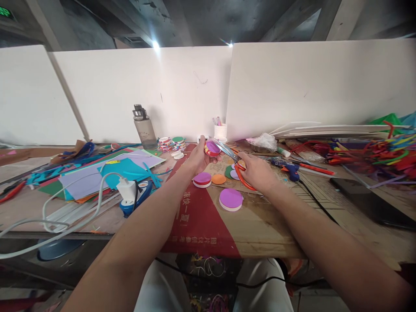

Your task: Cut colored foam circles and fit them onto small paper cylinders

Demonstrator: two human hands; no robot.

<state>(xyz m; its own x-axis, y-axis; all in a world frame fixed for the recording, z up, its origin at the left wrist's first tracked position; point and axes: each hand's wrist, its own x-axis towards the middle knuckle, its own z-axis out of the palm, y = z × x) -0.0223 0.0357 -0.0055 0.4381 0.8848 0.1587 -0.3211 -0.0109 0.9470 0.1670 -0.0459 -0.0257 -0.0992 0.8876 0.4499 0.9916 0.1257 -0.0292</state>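
Observation:
My left hand grips a small round disc with a purple face and a red and yellow rim, tilted toward me. In my right hand is a pair of scissors with orange handles. Their metal blades reach to the disc's right edge; whether they touch it I cannot tell. Below, a purple-topped disc with a red band lies on the cardboard, and nearer me is a purple disc with a white rim. An orange circle lies between them, with green and lilac circles partly under the scissors.
Coloured sheets, a blue power strip with a white cable and a grey bottle are on the left. Rightward lie a blue glue gun, a black phone-like slab and coloured strips. Striped disc stacks stand behind.

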